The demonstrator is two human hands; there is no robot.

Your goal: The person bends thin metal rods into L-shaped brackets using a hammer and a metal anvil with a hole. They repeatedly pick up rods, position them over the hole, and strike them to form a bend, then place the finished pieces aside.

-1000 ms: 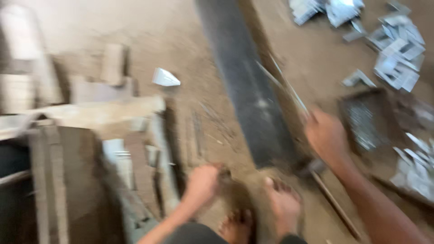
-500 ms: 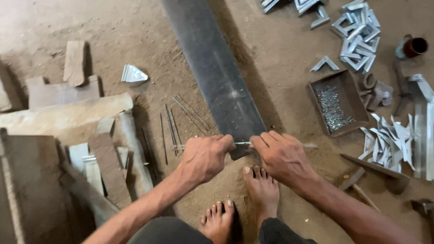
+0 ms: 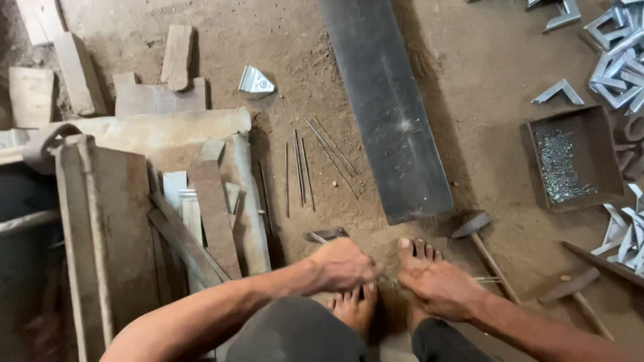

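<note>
Seen from above, a person crouches on a dirt floor [image 3: 282, 40] with both bare feet planted near the bottom of the view. The left hand [image 3: 343, 263] is closed into a fist, and the right hand [image 3: 439, 288] is curled shut beside it. Between them runs a thin metal rod [image 3: 388, 281], visible only as a short stretch in the gap and a faint length continuing right of the right hand. Each hand appears to grip the rod, though the fingers hide the actual contact. The rod's long axis lies left to right, level with the toes, so both hands sit directly on it, neither nearer than the other.

Just beyond the left hand lies a hammer head [image 3: 327, 234], close to the knuckles but apart from them. A second hammer [image 3: 471, 226] rests just beyond the right foot, its wooden handle angling near and right. A long dark metal plate [image 3: 389, 114] stretches far from the feet toward the top of the view. Left of the plate, several loose thin rods [image 3: 300, 167] lie on the dirt, running near to far. At right stands a rusty tray [image 3: 607, 161] holding small fasteners, with bright metal corner brackets [image 3: 617, 60] scattered around it. Wooden offcuts and planks [image 3: 215, 214] are stacked at left.
</note>
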